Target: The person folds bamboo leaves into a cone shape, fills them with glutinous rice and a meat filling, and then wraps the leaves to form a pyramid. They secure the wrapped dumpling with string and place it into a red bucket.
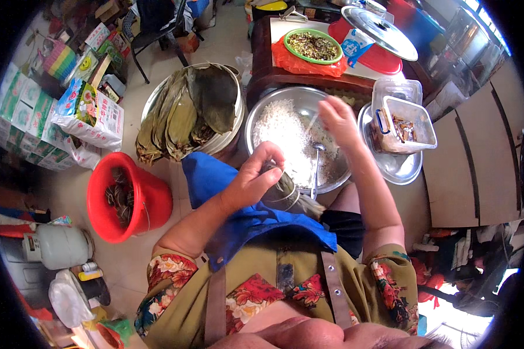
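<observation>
My left hand (pixel 262 172) grips a leaf-wrapped bundle (pixel 284 188) bound with pale string, held over my blue apron. Raised above the right side of a steel basin, my right hand (pixel 338 120) has its fingers pinched on what looks like a thin pale string (pixel 312 124). White rice (pixel 279 126) fills much of the basin (pixel 252 104), and a metal spoon (pixel 316 170) rests in it. Long dark leaves (pixel 181 115) lie across a round white tub (pixel 240 94) to the left. Several tied leaf bundles (pixel 120 196) are inside a red bucket (pixel 159 205).
Beyond the basin, a table (pixel 262 48) bears a green-rimmed bowl (pixel 316 47) of chopped filling and a steel lid (pixel 377 28). An open plastic container (pixel 408 124) with brown pieces sits at the right over a metal bowl (pixel 399 168). A black chair (pixel 157 32) stands at the back left.
</observation>
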### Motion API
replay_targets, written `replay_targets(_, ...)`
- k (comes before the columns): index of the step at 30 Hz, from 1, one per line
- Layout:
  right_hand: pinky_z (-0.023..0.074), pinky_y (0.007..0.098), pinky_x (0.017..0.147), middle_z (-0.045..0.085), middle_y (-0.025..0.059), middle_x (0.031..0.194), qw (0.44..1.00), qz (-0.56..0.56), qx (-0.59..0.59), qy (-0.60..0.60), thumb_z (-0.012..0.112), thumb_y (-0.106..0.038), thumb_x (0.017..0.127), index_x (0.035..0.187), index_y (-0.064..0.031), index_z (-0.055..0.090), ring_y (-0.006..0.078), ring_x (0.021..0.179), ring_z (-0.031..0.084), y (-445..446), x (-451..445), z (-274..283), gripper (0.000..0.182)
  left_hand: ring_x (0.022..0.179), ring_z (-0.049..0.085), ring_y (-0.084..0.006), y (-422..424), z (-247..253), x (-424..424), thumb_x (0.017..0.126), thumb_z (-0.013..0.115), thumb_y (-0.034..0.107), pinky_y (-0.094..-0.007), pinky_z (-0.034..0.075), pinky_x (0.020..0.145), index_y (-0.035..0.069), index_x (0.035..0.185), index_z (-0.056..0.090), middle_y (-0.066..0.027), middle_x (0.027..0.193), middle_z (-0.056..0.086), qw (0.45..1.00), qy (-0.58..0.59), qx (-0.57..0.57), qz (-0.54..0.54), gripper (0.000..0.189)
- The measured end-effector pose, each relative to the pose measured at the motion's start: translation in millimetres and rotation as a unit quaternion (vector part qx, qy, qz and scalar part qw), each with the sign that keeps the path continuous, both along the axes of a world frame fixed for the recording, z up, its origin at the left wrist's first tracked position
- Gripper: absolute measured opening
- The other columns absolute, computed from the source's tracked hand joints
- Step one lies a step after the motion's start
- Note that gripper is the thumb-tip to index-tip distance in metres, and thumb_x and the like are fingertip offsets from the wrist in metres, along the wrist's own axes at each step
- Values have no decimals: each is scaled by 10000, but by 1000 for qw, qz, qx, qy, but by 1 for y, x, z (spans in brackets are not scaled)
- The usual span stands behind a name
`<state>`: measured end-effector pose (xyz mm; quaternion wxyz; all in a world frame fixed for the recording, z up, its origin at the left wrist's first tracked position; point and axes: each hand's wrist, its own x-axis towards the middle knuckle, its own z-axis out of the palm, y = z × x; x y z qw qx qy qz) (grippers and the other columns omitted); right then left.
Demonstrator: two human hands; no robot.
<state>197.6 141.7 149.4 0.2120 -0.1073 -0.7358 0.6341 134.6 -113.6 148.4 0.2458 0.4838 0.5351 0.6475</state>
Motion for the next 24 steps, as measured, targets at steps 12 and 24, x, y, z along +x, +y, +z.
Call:
replay_targets(12, 478, 349, 720, 571, 127, 752, 886, 92, 398, 217, 598, -57, 819, 848, -62, 588, 292, 740, 585, -142, -42, -14, 31, 866, 547, -158, 43, -3, -123, 877, 500, 212, -310, 450, 789, 46, 907, 633, -46, 903, 589, 829, -378, 140, 388, 215)
replay_targets(24, 413, 437, 651, 527, 141, 718, 914, 147, 301, 231, 589, -29, 753, 776, -46, 506, 365, 710, 522, -205, -35, -33, 88, 776, 599, -220, 45, -31, -144, 815, 507, 171, -365, 502, 704, 30, 844, 593, -80, 826, 601, 727, -518, 206, 400, 167)
